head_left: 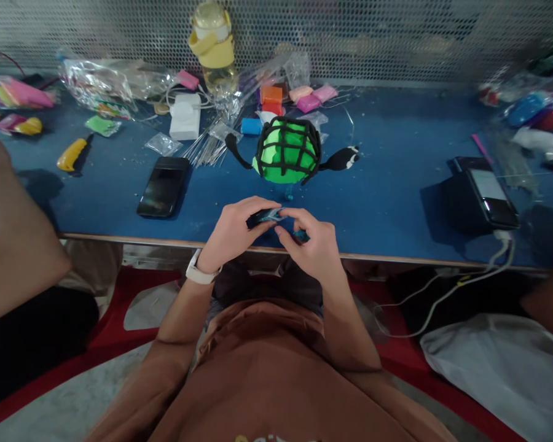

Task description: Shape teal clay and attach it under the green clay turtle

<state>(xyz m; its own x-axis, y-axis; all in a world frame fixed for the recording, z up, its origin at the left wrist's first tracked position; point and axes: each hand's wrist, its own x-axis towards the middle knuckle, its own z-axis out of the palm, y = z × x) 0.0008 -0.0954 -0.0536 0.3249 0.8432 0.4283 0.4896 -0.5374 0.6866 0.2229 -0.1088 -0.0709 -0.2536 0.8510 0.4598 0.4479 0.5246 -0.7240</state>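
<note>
Head view: hands nearly touching.

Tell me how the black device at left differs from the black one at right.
The left device shows no plug; the right device has a white plug at its near edge. The left device's face looks dark; the right device's shows a large pale area. Both are black.
</note>
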